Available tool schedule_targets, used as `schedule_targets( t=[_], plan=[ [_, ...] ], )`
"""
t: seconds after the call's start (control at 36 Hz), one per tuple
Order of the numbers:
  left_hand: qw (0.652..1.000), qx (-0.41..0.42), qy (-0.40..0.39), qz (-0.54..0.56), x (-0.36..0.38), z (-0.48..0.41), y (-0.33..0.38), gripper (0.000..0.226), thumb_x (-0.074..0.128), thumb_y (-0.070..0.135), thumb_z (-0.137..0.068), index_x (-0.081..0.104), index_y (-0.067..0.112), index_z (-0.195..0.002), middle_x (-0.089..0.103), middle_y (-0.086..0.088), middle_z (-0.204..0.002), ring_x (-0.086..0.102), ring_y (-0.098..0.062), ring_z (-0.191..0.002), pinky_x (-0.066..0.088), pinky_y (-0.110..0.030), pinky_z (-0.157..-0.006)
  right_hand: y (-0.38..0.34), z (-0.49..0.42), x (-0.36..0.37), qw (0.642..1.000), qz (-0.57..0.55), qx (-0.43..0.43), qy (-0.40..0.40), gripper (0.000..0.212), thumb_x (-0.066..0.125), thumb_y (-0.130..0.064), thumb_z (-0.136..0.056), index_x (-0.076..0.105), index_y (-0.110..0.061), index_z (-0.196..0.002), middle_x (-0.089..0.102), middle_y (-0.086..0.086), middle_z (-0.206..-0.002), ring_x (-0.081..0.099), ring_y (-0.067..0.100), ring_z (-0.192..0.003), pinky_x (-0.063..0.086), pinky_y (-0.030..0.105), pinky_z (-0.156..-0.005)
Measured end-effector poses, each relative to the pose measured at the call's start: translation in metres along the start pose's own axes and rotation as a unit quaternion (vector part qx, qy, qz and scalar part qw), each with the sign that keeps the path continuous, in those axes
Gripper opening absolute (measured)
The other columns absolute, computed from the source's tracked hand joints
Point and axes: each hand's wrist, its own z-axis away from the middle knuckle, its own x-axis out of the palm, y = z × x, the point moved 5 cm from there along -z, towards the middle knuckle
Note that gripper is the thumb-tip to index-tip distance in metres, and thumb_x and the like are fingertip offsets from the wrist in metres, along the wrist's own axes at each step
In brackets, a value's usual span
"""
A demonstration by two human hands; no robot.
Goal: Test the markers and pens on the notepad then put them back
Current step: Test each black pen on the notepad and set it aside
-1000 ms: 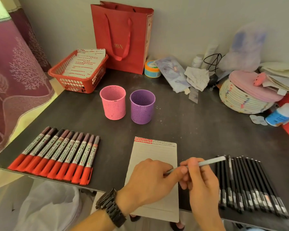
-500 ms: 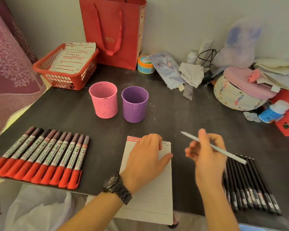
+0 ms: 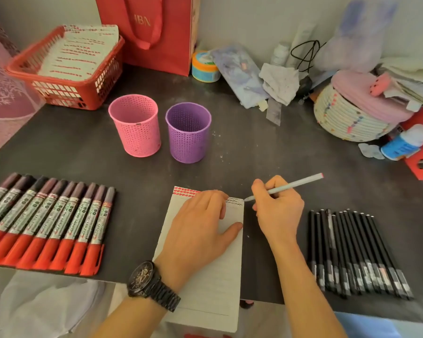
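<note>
On the dark table (image 3: 254, 147), with the notepad as the clock's centre, we list the following.

Notepad (image 3: 210, 284): lined, with red print along its far edge. Its near end overhangs the table's edge.

Left hand (image 3: 200, 223): we find it lying flat on the notepad's far half, fingers straight, thumb spread toward the right edge. It grips nothing. A dark watch (image 3: 152, 284) sits on the wrist.

Right hand (image 3: 276, 208): at 2 o'clock, just beside the notepad, with fingers curled round a pale pen (image 3: 293, 185) in a writing grip.

Pen: the tip is at the notepad's far right corner, and we cannot tell whether it touches the paper. The shaft slants away toward 2 o'clock and has a pinkish end.

Markers (image 3: 47, 220): at 9 o'clock, a row lying side by side and touching, with red caps toward the near edge and dark ends away.

Black pens (image 3: 352, 252): at 3 o'clock, a close row lying flat, just right of the right forearm.

Pink cup (image 3: 136, 125): at 11 o'clock, upright.

Purple cup (image 3: 188, 132): at 12 o'clock, upright, just beside the pink cup but apart from it.

Basket (image 3: 66, 93): at 10 o'clock, far back, red, holding printed sheets.

Bag (image 3: 156, 32): red, behind the cups, against the wall.

Woven box (image 3: 347, 118): at 2 o'clock, far back, with a pink lid. We note a blue bottle (image 3: 403, 142) lying to its right.
</note>
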Motion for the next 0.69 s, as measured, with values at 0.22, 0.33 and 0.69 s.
schedule_targets(
  t=[0.22,0.33,0.69],
  plan=[
    [1.000,-0.007,-0.008,0.016,-0.0012,-0.0014,-0.0002,0.045,0.059,0.061,-0.080,0.021,0.038,-0.080,0.058,0.020,-0.112,0.051,-0.004,-0.097,0.034,-0.017,-0.082,0.0019,-0.0012,0.0049,0.999,0.023,-0.026,-0.008,0.031,0.067,-0.022,-0.090,0.051,-0.018,-0.063,0.062,-0.003,-0.053,0.065,0.004,-0.048,0.045,0.009,-0.048],
    [1.000,-0.005,-0.012,0.017,-0.0028,-0.0016,0.0006,0.047,0.063,0.057,-0.080,0.020,0.037,-0.080,0.058,0.019,-0.113,0.051,-0.006,-0.099,0.034,-0.018,-0.083,0.0024,-0.0015,0.0045,0.999,0.033,-0.031,-0.008,0.032,0.066,-0.019,-0.089,0.050,-0.019,-0.062,0.063,-0.001,-0.053,0.065,0.004,-0.047,0.043,0.007,-0.048],
    [0.999,-0.009,-0.025,0.020,-0.0042,-0.0011,0.0022,0.048,0.066,0.056,-0.082,0.022,0.037,-0.079,0.057,0.019,-0.117,0.049,-0.004,-0.101,0.031,-0.018,-0.086,0.0012,-0.0008,0.0034,0.999,0.044,-0.023,-0.010,0.033,0.067,-0.019,-0.092,0.051,-0.014,-0.063,0.063,-0.002,-0.054,0.065,0.006,-0.048,0.045,0.011,-0.047]
  ],
)
